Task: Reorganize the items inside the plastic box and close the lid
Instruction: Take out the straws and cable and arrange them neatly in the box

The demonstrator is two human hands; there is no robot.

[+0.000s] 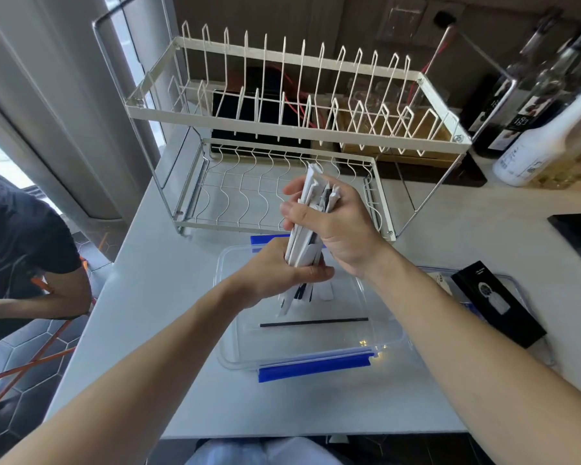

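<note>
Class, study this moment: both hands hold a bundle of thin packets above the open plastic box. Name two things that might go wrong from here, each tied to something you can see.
1. The bundle of packets is uneven, its ends sticking out below the left hand; some may slip from the grip into the plastic box in disorder.
2. The right hand is close to the wire dish rack; raising the bundle may knock it.
</note>
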